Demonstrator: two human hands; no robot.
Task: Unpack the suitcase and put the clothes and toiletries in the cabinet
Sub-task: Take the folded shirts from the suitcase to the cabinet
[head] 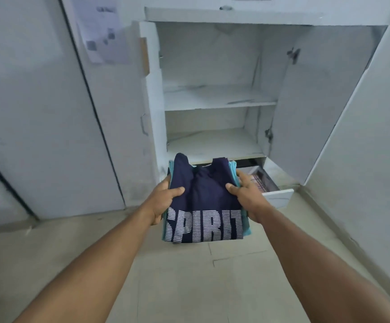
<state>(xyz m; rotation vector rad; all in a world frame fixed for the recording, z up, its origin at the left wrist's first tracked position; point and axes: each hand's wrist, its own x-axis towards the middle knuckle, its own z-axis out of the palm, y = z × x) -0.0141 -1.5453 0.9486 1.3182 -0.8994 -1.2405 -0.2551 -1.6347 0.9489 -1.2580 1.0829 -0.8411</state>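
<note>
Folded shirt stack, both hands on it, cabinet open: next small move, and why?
Probably carry the folded shirt stack forward onto the lower shelf. Left hand and right hand grip its sides, the cabinet doors stand open, and that shelf looks bare.

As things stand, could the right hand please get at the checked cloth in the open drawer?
Probably not yet. The right hand is gripping the folded shirts together with the left hand. The drawer is pulled out and nothing covers the checked cloth, so once that grip is freed the way looks open.
</note>
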